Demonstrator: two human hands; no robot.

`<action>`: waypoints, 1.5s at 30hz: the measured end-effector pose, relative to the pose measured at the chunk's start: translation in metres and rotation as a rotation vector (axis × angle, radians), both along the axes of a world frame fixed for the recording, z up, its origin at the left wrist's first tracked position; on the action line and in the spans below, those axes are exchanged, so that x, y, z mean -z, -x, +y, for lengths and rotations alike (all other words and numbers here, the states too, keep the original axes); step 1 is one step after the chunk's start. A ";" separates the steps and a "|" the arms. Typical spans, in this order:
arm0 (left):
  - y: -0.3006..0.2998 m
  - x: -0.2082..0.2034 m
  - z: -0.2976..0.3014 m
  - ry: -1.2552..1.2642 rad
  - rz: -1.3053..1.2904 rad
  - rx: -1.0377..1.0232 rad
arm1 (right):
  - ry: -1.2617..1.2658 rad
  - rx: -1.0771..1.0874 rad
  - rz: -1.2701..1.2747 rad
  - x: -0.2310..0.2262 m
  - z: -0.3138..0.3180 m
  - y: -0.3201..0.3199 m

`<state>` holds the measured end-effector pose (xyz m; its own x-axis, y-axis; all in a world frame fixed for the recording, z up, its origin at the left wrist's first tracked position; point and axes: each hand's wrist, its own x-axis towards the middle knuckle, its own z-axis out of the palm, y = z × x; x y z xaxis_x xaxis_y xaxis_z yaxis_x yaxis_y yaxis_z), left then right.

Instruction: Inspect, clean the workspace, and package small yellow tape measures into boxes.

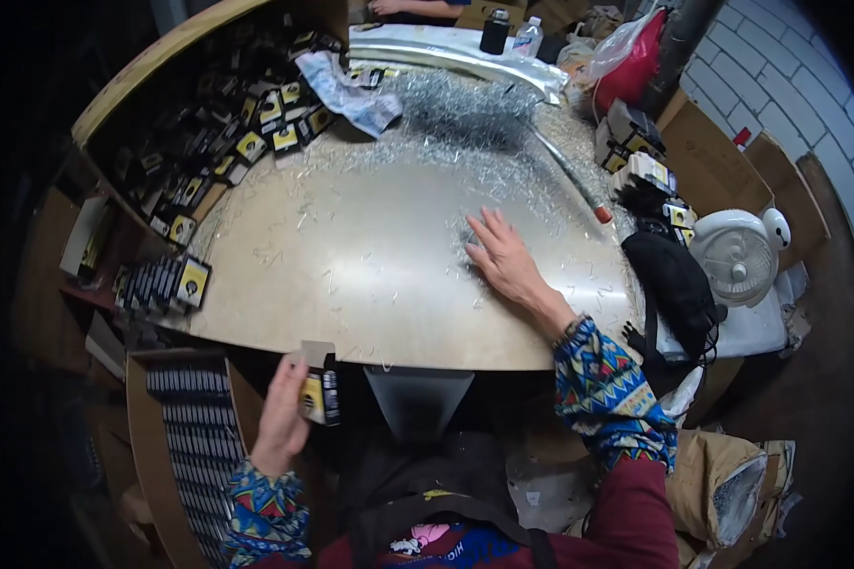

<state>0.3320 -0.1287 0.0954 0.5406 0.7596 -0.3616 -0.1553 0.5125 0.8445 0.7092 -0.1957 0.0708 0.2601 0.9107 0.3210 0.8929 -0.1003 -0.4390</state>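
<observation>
My left hand (281, 408) holds a small black and yellow cardboard box (321, 383) just off the table's front edge, its fingers wrapped round one side. The box's grey top flap stands up. Palm down, my right hand (506, 259) rests on the metal-topped table (370, 303), fingers stretched out toward the far side. Under and beside its fingertips lies a small cluster of thin silvery metal pieces (467, 248), partly hidden by the hand. Farther back rises a large heap of the same pieces (465, 109); their exact kind is too small to make out.
Several small boxes are piled inside a curved wall (100, 123) at the far left. More boxes (166, 282) stand in a row at the left edge. A carton (142, 408) of packed boxes sits below. Right lie a rod (574, 175), black bag (669, 284) and white fan (735, 258).
</observation>
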 end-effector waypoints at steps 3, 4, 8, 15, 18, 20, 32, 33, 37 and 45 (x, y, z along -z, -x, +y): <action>0.024 0.046 -0.031 0.295 -0.080 0.085 | 0.131 -0.051 -0.057 0.006 0.012 0.020; 0.031 0.054 -0.043 0.373 -0.031 0.105 | 0.088 -0.086 0.234 -0.003 0.013 0.025; 0.028 0.107 -0.076 0.301 0.315 0.241 | -0.011 -0.051 0.032 -0.001 0.024 0.047; -0.002 0.116 -0.119 0.328 0.088 0.328 | -0.026 -0.049 -0.147 0.005 0.001 0.159; -0.001 0.119 -0.130 0.461 -0.001 0.190 | -0.001 0.020 -0.178 0.000 -0.028 0.191; -0.002 0.113 -0.131 0.465 -0.008 0.171 | 0.031 0.058 -0.197 -0.009 -0.046 0.203; -0.003 0.105 -0.147 -0.218 0.454 0.437 | 0.113 -0.191 0.206 -0.018 -0.103 0.184; -0.004 0.111 -0.148 -0.319 0.524 0.449 | 0.079 -0.176 0.149 -0.003 -0.105 0.192; -0.001 0.121 -0.145 -0.612 0.623 0.413 | 0.324 -0.401 0.301 0.026 -0.131 0.227; 0.041 0.086 -0.125 -0.702 0.689 0.233 | 0.034 -0.407 0.508 0.016 -0.132 0.214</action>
